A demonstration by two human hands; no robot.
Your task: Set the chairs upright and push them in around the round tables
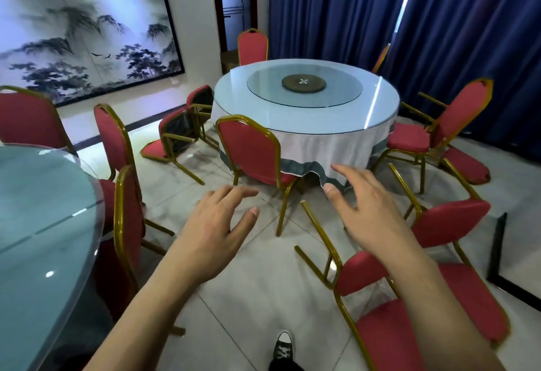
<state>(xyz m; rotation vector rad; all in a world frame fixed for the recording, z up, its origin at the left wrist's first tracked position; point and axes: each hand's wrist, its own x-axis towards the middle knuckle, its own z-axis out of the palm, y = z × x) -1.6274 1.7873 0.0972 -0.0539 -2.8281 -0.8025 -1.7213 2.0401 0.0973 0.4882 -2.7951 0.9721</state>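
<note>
Both hands are in the air with fingers spread and hold nothing: the left hand [216, 224], the right hand [369, 209]. A fallen chair [415, 291] lies just below the right hand. Another fallen chair [175, 133] lies at the left of the round table [307, 124]. One upright chair [251, 151] stands at the table. The floor [248, 282] is pale tile. Blue curtains [336, 10] hang behind, and a painting [82, 25] is on the wall.

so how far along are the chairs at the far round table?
Done: one red gold-framed chair stands upright, pushed in at the white-clothed round table. In hand: nothing; left hand and right hand hover open. Left: toppled chairs at left, near right and far right.
</note>
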